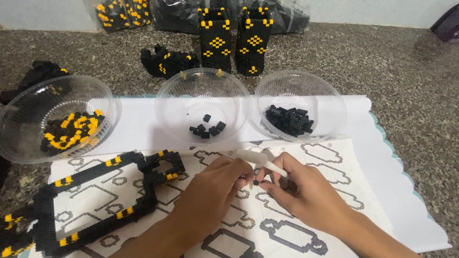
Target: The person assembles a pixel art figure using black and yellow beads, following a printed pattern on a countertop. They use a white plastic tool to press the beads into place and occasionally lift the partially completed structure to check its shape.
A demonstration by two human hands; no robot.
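The right hand (306,191) is pinching a white tool (260,160) plus a tiny black brick (256,182), the left hand (217,184) curling closed against it above the pattern sheet (287,229). Looks mid-placement; next it needs careful seating onto the black-and-yellow frame (95,200).

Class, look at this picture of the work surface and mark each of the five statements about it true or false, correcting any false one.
1. Three clear plastic bowls stand in a row. True: left bowl, middle bowl, right bowl.
2. The left bowl holds only black bricks. False: it holds black and yellow small bricks.
3. The right hand holds a white plastic tool. True.
4. The two tall black and yellow brick towers stand in front of the bowls. False: they stand behind them.
5. The left hand rests in the middle bowl. False: it is over the printed paper pattern sheet.
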